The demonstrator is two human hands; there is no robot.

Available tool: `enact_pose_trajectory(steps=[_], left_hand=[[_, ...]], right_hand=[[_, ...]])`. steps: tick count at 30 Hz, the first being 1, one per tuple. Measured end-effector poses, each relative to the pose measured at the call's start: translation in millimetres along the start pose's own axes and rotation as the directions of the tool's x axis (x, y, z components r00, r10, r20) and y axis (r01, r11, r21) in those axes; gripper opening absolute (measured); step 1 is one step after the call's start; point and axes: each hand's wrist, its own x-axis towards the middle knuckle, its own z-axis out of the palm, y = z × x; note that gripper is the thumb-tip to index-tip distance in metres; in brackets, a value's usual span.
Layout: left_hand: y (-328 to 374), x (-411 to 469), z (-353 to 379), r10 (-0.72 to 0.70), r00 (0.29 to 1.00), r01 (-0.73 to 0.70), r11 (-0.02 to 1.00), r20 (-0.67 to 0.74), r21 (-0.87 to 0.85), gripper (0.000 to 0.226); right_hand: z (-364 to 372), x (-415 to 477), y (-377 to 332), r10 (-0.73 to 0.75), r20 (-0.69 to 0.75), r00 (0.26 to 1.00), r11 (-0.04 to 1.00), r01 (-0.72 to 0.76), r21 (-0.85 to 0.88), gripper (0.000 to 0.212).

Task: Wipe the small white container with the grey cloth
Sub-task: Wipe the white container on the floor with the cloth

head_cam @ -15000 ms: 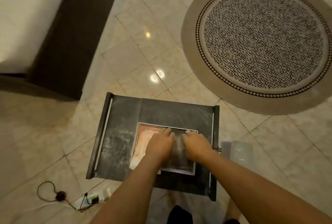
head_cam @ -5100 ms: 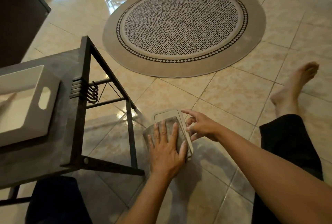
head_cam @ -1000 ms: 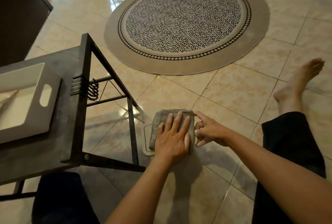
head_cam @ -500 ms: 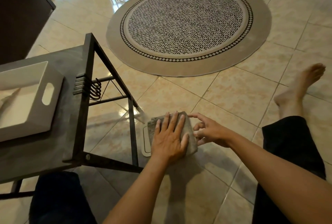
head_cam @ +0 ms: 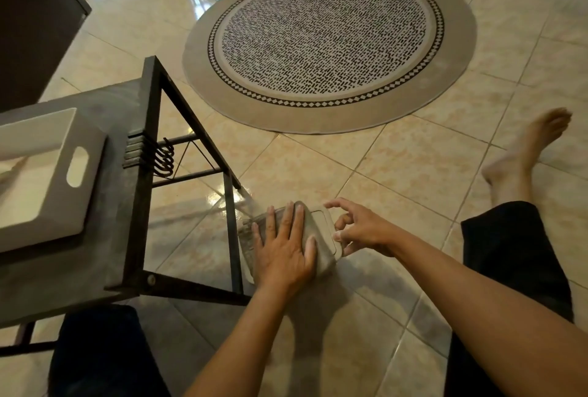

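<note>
Beside the table (head_cam: 108,237), I'm pressing the cloth (head_cam: 247,233) flat-fingered with my left hand (head_cam: 283,247), my right hand (head_cam: 362,228) pinching the probably light, slippery container (head_cam: 322,225) at its edge.

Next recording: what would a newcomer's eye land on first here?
Low in the middle, the left hand presses the grey cloth flat onto the small white container on the tiled floor, while the right hand steadies its right edge with curled fingers. Beyond them, a large round patterned rug dominates the upper part of the view.
</note>
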Motion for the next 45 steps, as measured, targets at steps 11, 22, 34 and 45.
enact_pose_trajectory(steps=[11, 22, 34, 45], left_hand=[[-2, -8, -6, -0.08, 0.997, 0.08, 0.997, -0.019, -0.022, 0.068], [-5, 10, 1, -0.069, 0.997, 0.067, 0.997, -0.04, -0.036, 0.068], [8, 14, -2, -0.055, 0.998, 0.055, 0.998, -0.016, 0.022, 0.064], [0, 5, -12, -0.209, 0.978, 0.207, 0.975, -0.022, -0.075, 0.062]], right_hand=[[6, -2, 0, -0.006, -0.038, 0.999, 1.0, 0.006, -0.003, 0.064], [7, -3, 0, -0.009, -0.085, 0.996, 1.0, 0.007, -0.024, 0.064], [8, -4, -2, -0.02, -0.077, 0.997, 1.0, 0.019, -0.006, 0.062], [14, -4, 1, -0.035, -0.104, 0.994, 0.999, 0.032, -0.029, 0.061]])
